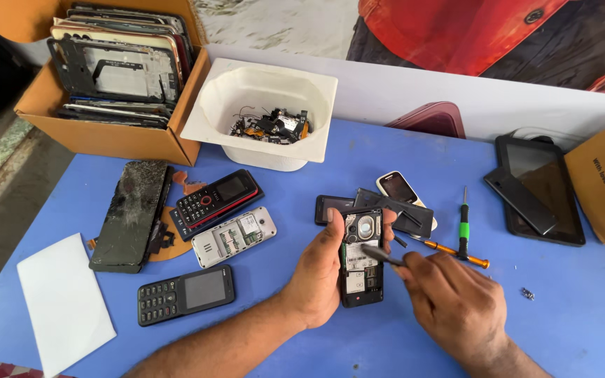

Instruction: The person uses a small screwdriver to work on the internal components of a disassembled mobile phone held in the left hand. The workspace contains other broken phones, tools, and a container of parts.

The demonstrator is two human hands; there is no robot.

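Observation:
My left hand grips a small black phone with its back cover off, so the inner board and label show. My right hand holds a thin dark tool whose tip rests on the phone's open back, near the middle. Both hands hover just above the blue table. Behind the held phone lie several other small phones and covers.
A white tub of small parts and a cardboard box of phone frames stand at the back left. Keypad phones, a cracked screen, a white sheet, screwdrivers, a tablet and a loose screw lie around.

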